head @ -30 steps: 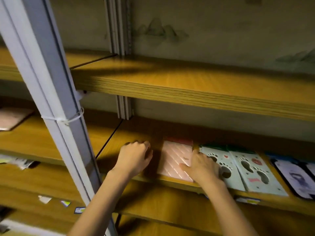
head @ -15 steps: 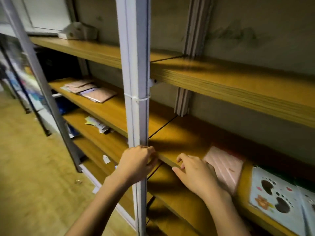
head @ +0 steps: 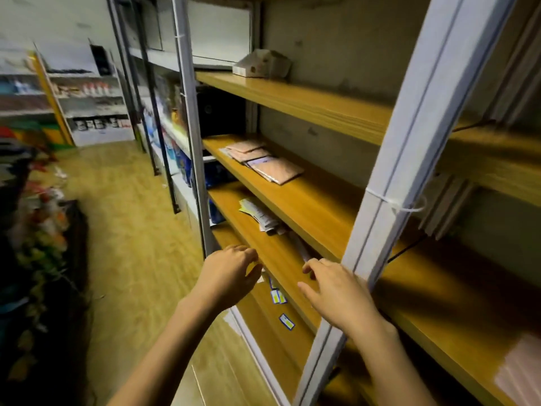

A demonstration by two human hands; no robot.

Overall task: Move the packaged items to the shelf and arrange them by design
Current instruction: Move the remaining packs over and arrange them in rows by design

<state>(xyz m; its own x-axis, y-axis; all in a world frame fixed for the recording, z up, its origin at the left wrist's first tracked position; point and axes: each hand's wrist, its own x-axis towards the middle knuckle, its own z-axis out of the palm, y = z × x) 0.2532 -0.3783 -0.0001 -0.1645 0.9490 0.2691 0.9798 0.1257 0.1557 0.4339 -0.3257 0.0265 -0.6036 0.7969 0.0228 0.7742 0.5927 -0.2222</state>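
A fanned pile of pink packaged items [head: 263, 162] lies on the wooden shelf [head: 310, 200] left of the grey upright post [head: 409, 159]. A pink package [head: 518, 373] lies at the far right on the same shelf level, mostly cut off by the frame edge. My left hand [head: 227, 273] hovers in front of the lower shelf edge, fingers loosely curled, holding nothing. My right hand [head: 336, 291] is beside the post's base, fingers spread and empty, apart from both piles.
Crumpled papers [head: 260, 215] lie on the lower shelf [head: 272, 253]. A cardboard box [head: 260, 64] sits on the top shelf [head: 292, 98]. Small price labels [head: 278, 297] stick to a lower board. Wooden floor [head: 126, 224] stretches left, with other stocked racks [head: 87, 106] beyond.
The view has swung left along the shelving. My right hand left the pink package at the right; both hands have moved left past the post, empty.
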